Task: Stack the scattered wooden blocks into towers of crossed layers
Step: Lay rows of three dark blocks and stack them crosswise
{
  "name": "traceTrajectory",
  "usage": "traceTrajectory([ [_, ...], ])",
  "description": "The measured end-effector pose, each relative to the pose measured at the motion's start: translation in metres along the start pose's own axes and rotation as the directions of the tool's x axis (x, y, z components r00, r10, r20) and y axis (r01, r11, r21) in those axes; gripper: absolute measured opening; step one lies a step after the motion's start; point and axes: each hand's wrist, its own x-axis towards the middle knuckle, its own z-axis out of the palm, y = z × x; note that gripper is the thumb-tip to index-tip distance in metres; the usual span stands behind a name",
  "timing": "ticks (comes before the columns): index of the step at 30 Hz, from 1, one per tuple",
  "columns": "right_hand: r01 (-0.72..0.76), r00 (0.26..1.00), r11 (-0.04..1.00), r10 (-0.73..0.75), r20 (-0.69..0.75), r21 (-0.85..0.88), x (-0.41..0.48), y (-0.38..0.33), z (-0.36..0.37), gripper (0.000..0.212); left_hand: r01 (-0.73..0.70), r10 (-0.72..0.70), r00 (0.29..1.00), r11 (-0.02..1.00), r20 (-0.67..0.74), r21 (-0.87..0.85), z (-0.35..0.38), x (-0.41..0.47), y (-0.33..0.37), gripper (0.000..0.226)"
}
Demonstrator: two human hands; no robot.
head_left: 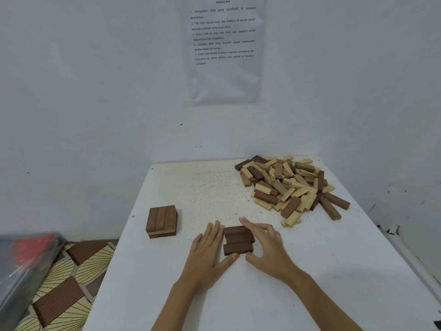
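Contact: your left hand (205,249) is pressing straight fingers against three dark blocks (238,240) on the white table (238,302), your right hand (267,244) is bracing their other ends, fingers loosely spread | risk: uneven pushing is likely skewing the smooth rectangular row | farther left: low crossed stack (162,220) | far right: jumbled pale-and-dark pile (291,185) is waiting

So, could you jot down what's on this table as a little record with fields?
Setting: white table by a wall, printed sheet above
Left hand: fingers straight, against the left ends of three dark blocks
Right hand: fingers straight, at their right ends
Blocks between hands: side by side, one layer
Small stack: table's left, two layers showing
Loose pile: far right, light and dark mixed
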Motion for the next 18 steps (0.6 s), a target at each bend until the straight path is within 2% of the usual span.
traceTrajectory([
  [2, 0.025, 1.000, 0.992, -0.023, 0.020, -0.127, 0.002, 0.003, 0.004, 0.084, 0.052, -0.051, 0.998, 0.998, -0.042, 0.030, 0.002, -0.001, 0.007, 0.090],
  [6, -0.096, 0.995, 0.926, 0.092, -0.029, -0.364, 0.001, 0.008, 0.016, 0.098, 0.112, -0.110, 0.989, 0.994, -0.096, 0.011, 0.012, -0.004, 0.020, 0.090],
  [8, -0.081, 0.996, 0.877, 0.053, -0.072, -0.473, 0.000, 0.008, 0.023, 0.094, 0.134, -0.133, 0.984, 0.991, -0.115, 0.001, 0.016, -0.006, 0.024, 0.089],
  [11, -0.093, 0.995, 0.837, 0.060, -0.078, -0.539, -0.004, 0.009, 0.027, 0.073, 0.139, -0.140, 0.980, 0.990, -0.144, -0.018, 0.018, -0.003, 0.025, 0.082],
  [18, -0.098, 0.994, 0.795, 0.045, -0.102, -0.598, -0.006, 0.008, 0.029, 0.071, 0.131, -0.137, 0.970, 0.990, -0.202, -0.045, 0.028, 0.001, 0.021, 0.077],
])
